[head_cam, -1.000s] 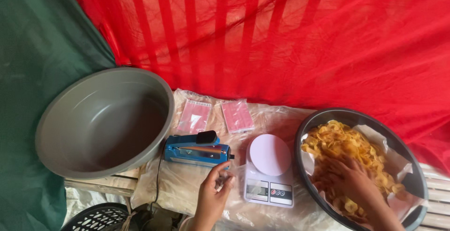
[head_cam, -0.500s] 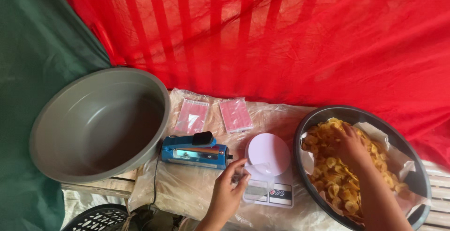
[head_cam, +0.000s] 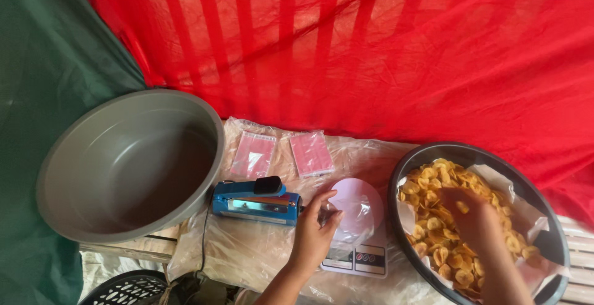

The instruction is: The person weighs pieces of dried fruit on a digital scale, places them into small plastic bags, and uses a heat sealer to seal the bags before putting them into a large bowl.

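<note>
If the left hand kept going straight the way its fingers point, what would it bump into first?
The left hand points up and right, its fingers holding a clear bag over the round white platform of the kitchen scale. It would likely meet that bag first, then the platform, though depth is hard to judge.

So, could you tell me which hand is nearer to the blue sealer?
Left. The left hand sits just right of the blue sealer, by the scale; the right hand is over the chips.

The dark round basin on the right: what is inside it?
The dark basin holds yellow chips on a pale liner. The right hand covers part of the pile; the basin's bottom is hidden.
</note>
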